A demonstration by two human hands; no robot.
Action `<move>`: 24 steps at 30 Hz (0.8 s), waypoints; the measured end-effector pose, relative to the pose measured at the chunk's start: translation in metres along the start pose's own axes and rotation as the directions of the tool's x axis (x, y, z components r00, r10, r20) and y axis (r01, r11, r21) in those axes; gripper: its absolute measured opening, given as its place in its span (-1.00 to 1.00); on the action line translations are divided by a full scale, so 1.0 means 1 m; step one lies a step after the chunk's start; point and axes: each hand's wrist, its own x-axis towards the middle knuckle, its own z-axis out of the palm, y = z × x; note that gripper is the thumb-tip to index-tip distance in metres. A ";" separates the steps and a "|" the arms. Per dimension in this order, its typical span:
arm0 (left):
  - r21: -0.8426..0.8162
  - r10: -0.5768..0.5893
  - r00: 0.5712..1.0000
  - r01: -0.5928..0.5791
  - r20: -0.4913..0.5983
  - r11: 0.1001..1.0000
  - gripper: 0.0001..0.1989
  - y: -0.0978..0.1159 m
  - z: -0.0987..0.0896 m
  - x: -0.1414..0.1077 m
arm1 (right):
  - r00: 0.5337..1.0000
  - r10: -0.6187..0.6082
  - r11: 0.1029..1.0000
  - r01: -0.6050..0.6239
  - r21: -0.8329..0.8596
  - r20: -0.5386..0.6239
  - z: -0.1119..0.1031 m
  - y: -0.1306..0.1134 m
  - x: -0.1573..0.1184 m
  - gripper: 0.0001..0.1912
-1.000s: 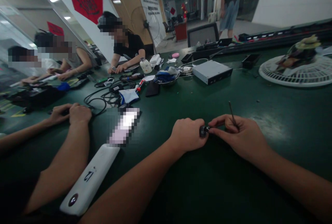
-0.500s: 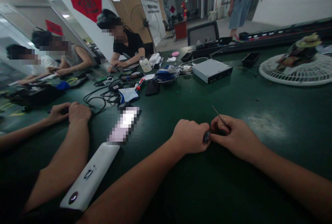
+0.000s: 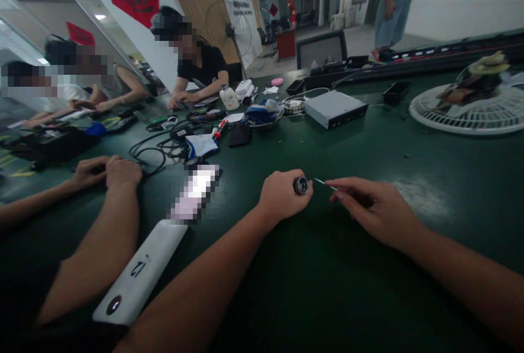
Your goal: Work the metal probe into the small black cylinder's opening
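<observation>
1. Two small things are in the person's hands, above the near side of the green tabletop (image 3: 368, 298), a little right of its middle.
2. The left hand (image 3: 282, 196) is closed and grips a small round black part (image 3: 301, 185) with a metal ring. The part sits at the front of the hand, and I cannot tell exactly what kind of part it is.
3. The right hand (image 3: 372, 205) is half closed and pinches a thin steel pick (image 3: 325, 183). The tip points to the part, just beside it, but does not touch it.
4. The part is small and has little hold in the hand. If the grip becomes loose, it could fall and roll, and black on dark green would be hard to find.
5. The pick is very thin. Too much force or a slip from the part could bend the tip or prick the left hand.
6. Two other hands (image 3: 104, 173) rest at the left side, well apart from these two and near black cables (image 3: 147, 151). Between them lies a long white case (image 3: 139, 271). A silver box (image 3: 335, 109) stands toward the far edge.
</observation>
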 end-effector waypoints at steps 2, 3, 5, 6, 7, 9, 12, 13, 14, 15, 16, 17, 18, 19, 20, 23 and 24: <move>-0.017 -0.001 1.000 0.001 0.003 1.000 -0.71 -0.001 0.000 0.000 | 0.998 -0.055 0.996 0.058 -0.074 0.035 -0.001 -0.002 0.000 -0.69; -0.010 0.003 1.000 -0.003 0.008 1.000 -0.71 -0.001 0.000 0.000 | 0.996 -0.072 0.992 0.078 -0.103 0.055 -0.001 -0.002 0.000 -0.69; 0.042 0.012 1.000 -0.013 0.022 0.999 -0.71 0.001 0.000 0.000 | 0.993 -0.085 0.985 0.096 -0.146 0.078 0.001 -0.002 0.000 -0.69; 0.080 0.016 0.999 -0.018 0.030 0.997 -0.70 0.001 0.000 -0.001 | 0.993 -0.085 0.982 0.097 -0.160 0.078 0.002 -0.002 0.000 -0.68; 0.120 0.020 0.999 -0.024 0.040 0.992 -0.69 0.002 0.000 -0.001 | 0.994 -0.085 0.981 0.096 -0.171 0.073 0.003 -0.001 0.001 -0.68; 0.183 0.035 0.997 -0.046 0.063 0.982 -0.68 0.004 0.000 -0.001 | 0.995 -0.085 0.979 0.094 -0.179 0.061 0.004 0.000 0.001 -0.68; 0.234 0.065 0.993 -0.086 0.096 0.968 -0.70 0.006 0.000 -0.001 | 0.994 -0.088 0.978 0.098 -0.183 0.061 0.005 0.000 0.001 -0.68; 0.244 0.070 0.992 -0.094 0.104 0.965 -0.71 0.006 0.001 -0.001 | 0.994 -0.090 0.978 0.099 -0.182 0.060 0.005 0.000 0.001 -0.68; 0.252 0.071 0.991 -0.097 0.109 0.963 -0.71 0.006 0.001 -0.001 | 0.994 -0.092 0.979 0.101 -0.179 0.060 0.005 0.000 0.001 -0.68; 0.259 0.069 0.991 -0.097 0.113 0.961 -0.70 0.006 0.001 -0.001 | 0.994 -0.096 0.979 0.105 -0.173 0.058 0.005 -0.001 0.001 -0.68; 0.266 0.067 0.991 -0.096 0.116 0.959 -0.71 0.007 0.001 -0.002 | 0.993 -0.105 0.980 0.113 -0.164 0.059 0.005 -0.001 0.001 -0.68; 0.270 0.067 0.990 -0.098 0.121 0.958 -0.72 0.007 0.001 -0.002 | 0.991 -0.116 0.980 0.125 -0.153 0.067 0.005 -0.001 0.000 -0.67; 0.271 0.069 0.989 -0.102 0.128 0.957 -0.73 0.007 0.001 -0.002 | 0.988 -0.130 0.980 0.141 -0.142 0.081 0.005 -0.001 0.000 -0.67; 0.270 0.073 0.988 -0.107 0.133 0.957 -0.73 0.008 0.000 -0.002 | 0.985 -0.144 0.979 0.156 -0.133 0.098 0.005 -0.001 0.000 -0.67; 0.267 0.075 0.988 -0.109 0.136 0.958 -0.74 0.008 0.000 -0.002 | 0.981 -0.156 0.977 0.170 -0.127 0.115 0.005 -0.002 0.000 -0.67; 0.255 0.068 0.989 -0.100 0.131 0.962 -0.71 0.008 -0.001 -0.002 | 0.975 -0.164 0.975 0.183 -0.124 0.148 0.005 -0.002 0.000 -0.66; 0.253 0.064 0.990 -0.095 0.126 0.963 -0.70 0.008 -0.001 -0.002 | 0.976 -0.158 0.976 0.177 -0.125 0.152 0.005 -0.002 0.000 -0.66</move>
